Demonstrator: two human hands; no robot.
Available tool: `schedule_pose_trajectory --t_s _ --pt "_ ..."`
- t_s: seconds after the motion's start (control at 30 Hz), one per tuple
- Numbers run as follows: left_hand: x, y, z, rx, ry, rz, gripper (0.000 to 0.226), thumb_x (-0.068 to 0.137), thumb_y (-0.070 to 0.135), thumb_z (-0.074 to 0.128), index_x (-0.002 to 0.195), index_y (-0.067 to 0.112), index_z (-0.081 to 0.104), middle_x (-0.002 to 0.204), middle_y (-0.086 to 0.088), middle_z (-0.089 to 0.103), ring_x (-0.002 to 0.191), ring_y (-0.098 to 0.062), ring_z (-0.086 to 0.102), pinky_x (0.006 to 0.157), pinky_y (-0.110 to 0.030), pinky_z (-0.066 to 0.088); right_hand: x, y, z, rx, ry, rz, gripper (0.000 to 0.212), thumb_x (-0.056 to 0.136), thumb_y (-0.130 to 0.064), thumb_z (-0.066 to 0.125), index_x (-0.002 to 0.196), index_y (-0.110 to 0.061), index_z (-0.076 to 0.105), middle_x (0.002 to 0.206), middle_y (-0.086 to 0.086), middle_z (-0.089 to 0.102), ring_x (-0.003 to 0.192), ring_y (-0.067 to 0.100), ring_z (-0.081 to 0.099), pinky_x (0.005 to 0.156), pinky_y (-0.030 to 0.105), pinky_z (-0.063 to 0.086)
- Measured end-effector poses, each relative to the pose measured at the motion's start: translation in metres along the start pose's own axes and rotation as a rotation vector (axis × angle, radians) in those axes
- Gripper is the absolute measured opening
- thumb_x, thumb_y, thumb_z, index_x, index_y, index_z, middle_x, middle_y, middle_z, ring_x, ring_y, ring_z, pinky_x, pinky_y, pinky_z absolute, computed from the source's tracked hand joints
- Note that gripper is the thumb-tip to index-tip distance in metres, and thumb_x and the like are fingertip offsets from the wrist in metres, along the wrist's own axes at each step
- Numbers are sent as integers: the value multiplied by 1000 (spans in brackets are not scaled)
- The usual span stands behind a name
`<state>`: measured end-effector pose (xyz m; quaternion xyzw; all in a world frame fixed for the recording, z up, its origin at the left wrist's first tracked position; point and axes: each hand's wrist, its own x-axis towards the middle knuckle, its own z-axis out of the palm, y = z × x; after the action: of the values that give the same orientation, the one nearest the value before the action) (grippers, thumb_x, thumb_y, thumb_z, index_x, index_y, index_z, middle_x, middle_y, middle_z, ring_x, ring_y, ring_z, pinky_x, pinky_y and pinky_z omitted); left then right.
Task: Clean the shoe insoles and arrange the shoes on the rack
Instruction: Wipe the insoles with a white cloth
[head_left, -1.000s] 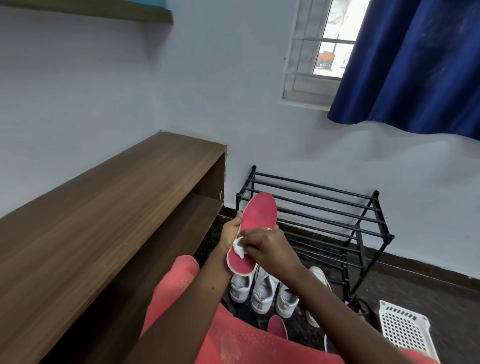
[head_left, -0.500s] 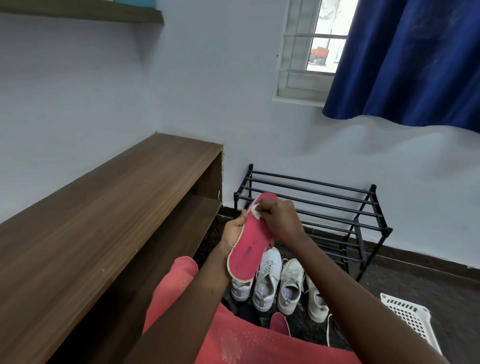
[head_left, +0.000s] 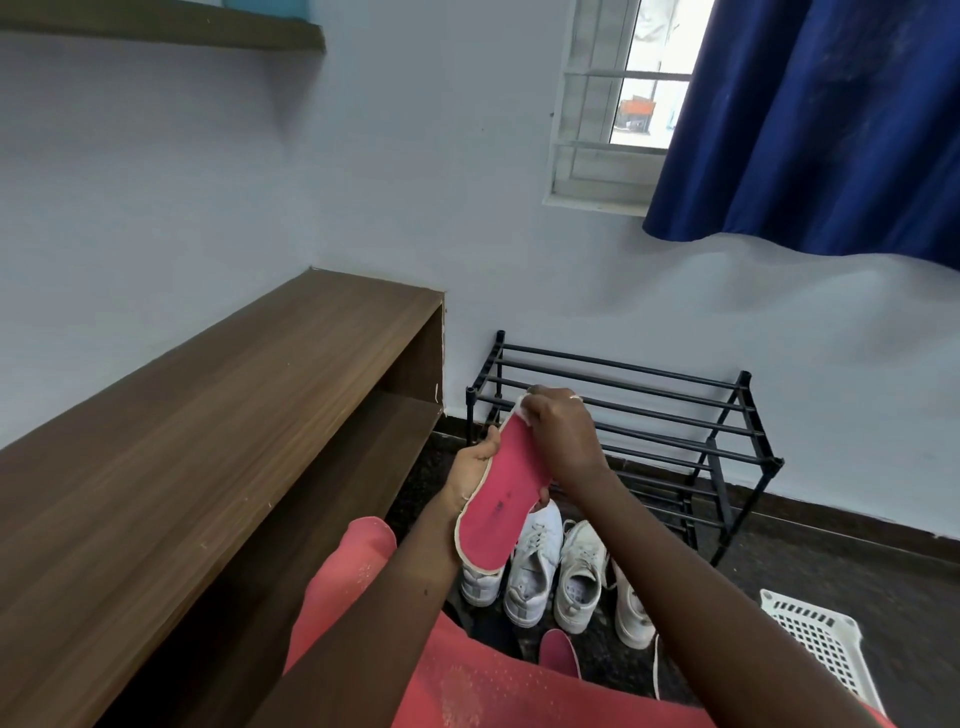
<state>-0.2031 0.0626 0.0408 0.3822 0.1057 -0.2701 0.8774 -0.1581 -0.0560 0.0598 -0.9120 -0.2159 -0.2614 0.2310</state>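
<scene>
Pinching cloth (head_left: 523, 411) at insole (head_left: 498, 501) toe edge

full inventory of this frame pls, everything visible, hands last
rack: one, black, against the far wall
shoes: four, white, in a row on the floor in front of the rack
pink insole: one, pink with a white edge, held up above the shoes
wipe: one, white, at the pink insole's far end, mostly hidden
second insole: one, pink, on the floor near the shoes, partly hidden
wooden bench: one, brown, along the left wall
basket: one, white, on the floor, lower right
window: one, white frame, top centre
curtain: one, blue, covers the window's right side
wall shelf: one, brown, top left
left hand: grips the pink insole
right hand: pinches the wipe against the pink insole
</scene>
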Motion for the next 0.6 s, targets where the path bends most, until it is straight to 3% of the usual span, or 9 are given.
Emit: schedule_pose_trajectory --t_s 0.1,0.17,0.23,0.33,0.5,0.6 --pt "-5 -1 -2 37 -46 -23 73 94 57 26 86 4 75 77 -17 69 59 -31 65 58 -29 56 11 9 3 -8 0 129 20 73 8 51 56 1 56 65 13 59 58 31 54 56 27 27" --pt "-7 1 -4 62 5 23 65 94 51 26 92 2 69 73 -16 68 57 -29 65 55 -27 56 7 3 3 32 -15 122 20 74 4 48 57 1 58 66 12 60 58 28 52 57 26 26" --pt "-4 2 -6 25 60 112 57 94 41 30 80 2 69 59 -10 66 50 -20 65 47 -22 53 -5 -11 5 88 -79 54 22 75 -4 46 59 1 61 66 11 61 58 25 50 57 27 28" --pt "4 7 -9 -68 59 139 74 101 35 24 56 1 71 55 -11 65 49 -18 67 42 -23 52 -33 -37 9 98 -122 -108 23 72 -5 44 54 -5 59 60 9 60 54 26 52 60 32 39" --pt "1 8 -1 -102 98 148 78 102 39 19 63 0 74 64 -14 68 58 -21 70 49 -26 56 -33 -28 11 44 -60 -133 17 65 5 55 53 -7 57 61 7 61 54 27 54 56 32 46" --pt "0 8 5 -21 95 147 79 104 33 19 51 7 72 54 -8 65 48 -16 66 44 -21 53 -13 -19 1 -28 13 -87 20 66 2 58 49 -7 54 56 7 58 50 24 50 51 26 39"
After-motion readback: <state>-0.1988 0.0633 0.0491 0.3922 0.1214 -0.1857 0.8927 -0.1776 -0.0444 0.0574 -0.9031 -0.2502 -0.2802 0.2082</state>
